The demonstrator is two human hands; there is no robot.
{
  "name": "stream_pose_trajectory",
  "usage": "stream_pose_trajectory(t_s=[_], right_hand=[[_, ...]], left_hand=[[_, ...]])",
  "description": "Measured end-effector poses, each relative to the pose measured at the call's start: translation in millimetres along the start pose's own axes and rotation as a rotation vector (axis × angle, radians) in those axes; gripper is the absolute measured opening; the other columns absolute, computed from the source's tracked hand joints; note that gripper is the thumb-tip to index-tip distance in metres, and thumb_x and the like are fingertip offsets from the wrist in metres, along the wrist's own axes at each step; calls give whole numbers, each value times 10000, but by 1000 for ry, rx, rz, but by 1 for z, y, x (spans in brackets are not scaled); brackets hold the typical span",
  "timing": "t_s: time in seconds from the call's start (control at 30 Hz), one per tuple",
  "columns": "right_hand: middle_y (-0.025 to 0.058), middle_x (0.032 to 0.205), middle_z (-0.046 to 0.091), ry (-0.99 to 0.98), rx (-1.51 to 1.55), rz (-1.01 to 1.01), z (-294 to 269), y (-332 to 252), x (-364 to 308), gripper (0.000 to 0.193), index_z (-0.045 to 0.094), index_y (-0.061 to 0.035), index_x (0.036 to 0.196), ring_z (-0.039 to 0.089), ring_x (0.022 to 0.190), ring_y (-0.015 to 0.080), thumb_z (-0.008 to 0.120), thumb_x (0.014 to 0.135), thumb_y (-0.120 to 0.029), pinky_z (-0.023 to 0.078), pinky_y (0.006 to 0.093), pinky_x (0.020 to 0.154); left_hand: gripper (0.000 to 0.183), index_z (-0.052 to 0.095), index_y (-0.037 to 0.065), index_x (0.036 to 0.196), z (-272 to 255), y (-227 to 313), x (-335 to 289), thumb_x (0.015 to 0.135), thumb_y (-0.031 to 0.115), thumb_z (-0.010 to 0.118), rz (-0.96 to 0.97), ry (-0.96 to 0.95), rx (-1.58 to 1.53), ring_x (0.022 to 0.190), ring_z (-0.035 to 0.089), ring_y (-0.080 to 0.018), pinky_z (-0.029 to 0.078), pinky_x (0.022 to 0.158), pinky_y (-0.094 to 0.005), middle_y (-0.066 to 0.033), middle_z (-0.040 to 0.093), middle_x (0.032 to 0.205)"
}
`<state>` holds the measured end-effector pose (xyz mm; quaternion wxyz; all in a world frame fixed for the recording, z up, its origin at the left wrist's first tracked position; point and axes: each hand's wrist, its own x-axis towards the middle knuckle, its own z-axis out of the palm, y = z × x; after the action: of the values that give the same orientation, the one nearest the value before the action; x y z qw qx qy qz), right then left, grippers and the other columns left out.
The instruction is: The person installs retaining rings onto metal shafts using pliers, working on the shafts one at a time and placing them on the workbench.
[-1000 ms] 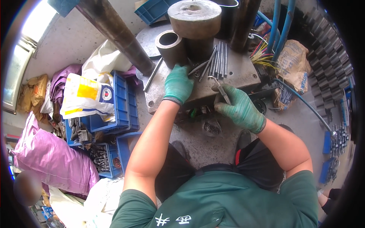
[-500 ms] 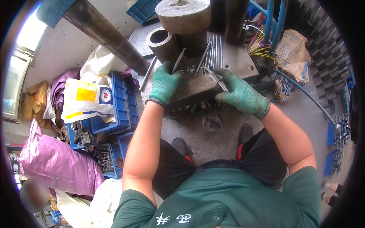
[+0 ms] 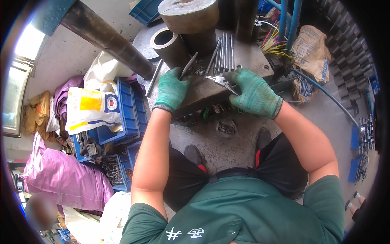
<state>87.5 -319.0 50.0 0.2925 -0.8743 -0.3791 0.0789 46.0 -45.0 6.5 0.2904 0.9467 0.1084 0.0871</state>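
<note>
My left hand (image 3: 171,90), in a green work glove, is closed round a slim metal rod (image 3: 189,66) that slants up and away. My right hand (image 3: 258,93), gloved alike, grips a pair of pliers (image 3: 220,81) whose thin tips point left, toward the rod but apart from it. Between the hands, small metal rings (image 3: 200,70) lie scattered on the steel block (image 3: 254,61). Just beyond them several similar rods (image 3: 226,53) lie side by side, one slanting across at their left. Another rod (image 3: 154,77) lies at the block's left edge.
A hollow steel cylinder (image 3: 165,38) and a heavy round steel piece (image 3: 189,16) stand at the back. Blue crates (image 3: 132,110) and a pink sack (image 3: 67,175) are on the left. A blue hose (image 3: 321,91) curves at right. A bag of small parts (image 3: 226,128) sits below the block.
The pliers have swung from pointing up and left to nearly level, with their tips nearer the rings. My left hand still holds the rod. The whole view has shifted slightly.
</note>
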Motion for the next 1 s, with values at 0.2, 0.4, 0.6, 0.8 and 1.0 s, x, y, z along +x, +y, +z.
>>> stream_pose_trajectory(t_s=[0.2,0.4,0.6,0.8,1.0], right_hand=[[172,1072,688,57,-87,-56,6,6,2,573,680,-75,1358,648,1053,363,750,800,-183,559,478,922],[132,1057,646,182,-285,-212,8,-4,2,597,697,-85,1324,637,1000,339,792,735,-83,553,444,870],[80,1006,671,204,-373,-283,15,-2,5,584,694,-152,1331,658,980,285,822,761,-163,568,421,823],[74,1022,677,189,-391,-314,18,-4,8,535,700,-145,1307,657,966,293,796,781,-137,560,426,823],[75,1018,676,186,-436,-319,19,-4,8,498,703,-139,1297,657,961,301,761,803,-113,555,429,829]], left_hand=[[241,662,3,1158,-1,5,-13,1000,179,615,-144,-96,-523,711,663,-200,530,635,-326,-109,714,917],[185,606,53,1133,-4,27,-39,1017,197,591,-406,-220,-1032,667,617,-128,483,522,-233,-112,705,963],[141,583,78,1085,2,24,-42,1015,196,610,-576,-224,-1295,655,604,-120,447,492,-204,-118,690,988],[111,567,91,1036,3,21,-42,1002,171,635,-603,-221,-1345,626,577,-113,426,466,-204,-64,619,889],[108,574,80,1033,5,17,-42,1007,172,625,-556,-232,-1336,603,559,-109,423,462,-208,-69,631,878]])
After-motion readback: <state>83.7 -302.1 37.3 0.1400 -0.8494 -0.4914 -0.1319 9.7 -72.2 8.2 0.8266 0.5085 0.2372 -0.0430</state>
